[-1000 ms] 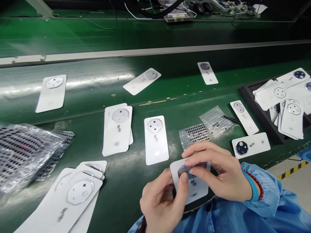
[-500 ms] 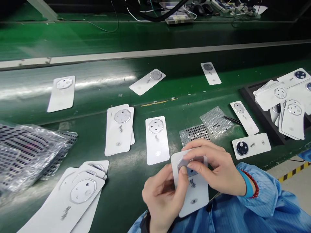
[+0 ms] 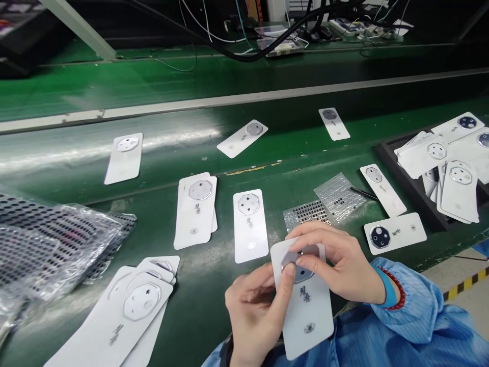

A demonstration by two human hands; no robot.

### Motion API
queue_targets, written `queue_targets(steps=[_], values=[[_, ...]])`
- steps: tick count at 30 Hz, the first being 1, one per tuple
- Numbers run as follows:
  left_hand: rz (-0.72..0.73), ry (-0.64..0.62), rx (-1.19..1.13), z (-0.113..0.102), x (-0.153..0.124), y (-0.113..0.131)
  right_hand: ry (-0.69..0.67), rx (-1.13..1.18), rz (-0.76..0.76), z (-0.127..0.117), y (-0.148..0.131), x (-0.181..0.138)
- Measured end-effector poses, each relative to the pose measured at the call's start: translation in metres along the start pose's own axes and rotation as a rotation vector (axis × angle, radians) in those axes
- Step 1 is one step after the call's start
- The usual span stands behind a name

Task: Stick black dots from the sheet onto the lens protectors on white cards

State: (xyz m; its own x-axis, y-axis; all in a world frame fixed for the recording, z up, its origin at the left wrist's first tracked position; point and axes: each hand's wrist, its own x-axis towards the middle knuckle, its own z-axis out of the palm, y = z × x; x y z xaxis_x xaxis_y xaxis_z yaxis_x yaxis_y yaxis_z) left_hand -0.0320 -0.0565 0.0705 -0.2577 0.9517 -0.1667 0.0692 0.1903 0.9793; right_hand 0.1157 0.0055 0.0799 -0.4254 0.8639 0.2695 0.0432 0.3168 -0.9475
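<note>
A white phone back cover (image 3: 307,313) with a silvery many-sided camera plate is held up close to my body, its lower end tilted toward me. My left hand (image 3: 256,308) grips its left edge, thumb on the camera plate and fingers behind. Over the top of the cover, my right hand (image 3: 336,261) is closed, with thumb and fingers pressed at the camera plate. Whether a small part sits between those fingertips is hidden. Just beyond lies a sheet of small black round pieces (image 3: 305,213), beside a clear sheet (image 3: 340,191) holding a few more and dark tweezers (image 3: 363,193).
A single cover (image 3: 250,239) and a small stack (image 3: 193,219) lie to the left, with a larger stack (image 3: 126,326) nearer me. Plastic-bagged perforated sheets (image 3: 57,244) are at far left. A black tray (image 3: 401,168) of covers stands right. More covers lie on the green belt (image 3: 179,122).
The view has tilted up slightly and turned a little left, so bench items appear shifted. Both hands keep the same hold on the cover, whose lower end appears slightly lower.
</note>
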Motion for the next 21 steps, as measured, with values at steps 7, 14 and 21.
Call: queue_targets(steps=[7,14,21], values=[[-0.172,0.117,-0.091,0.012,-0.001,0.001,-0.009,0.051,0.029,-0.002,0.005,0.003],[-0.121,0.347,0.037,0.007,0.017,-0.003,0.038,0.426,0.289,0.004,0.022,-0.014],[0.02,-0.217,0.003,0.055,0.08,0.014,0.307,0.067,0.475,-0.063,0.057,-0.04]])
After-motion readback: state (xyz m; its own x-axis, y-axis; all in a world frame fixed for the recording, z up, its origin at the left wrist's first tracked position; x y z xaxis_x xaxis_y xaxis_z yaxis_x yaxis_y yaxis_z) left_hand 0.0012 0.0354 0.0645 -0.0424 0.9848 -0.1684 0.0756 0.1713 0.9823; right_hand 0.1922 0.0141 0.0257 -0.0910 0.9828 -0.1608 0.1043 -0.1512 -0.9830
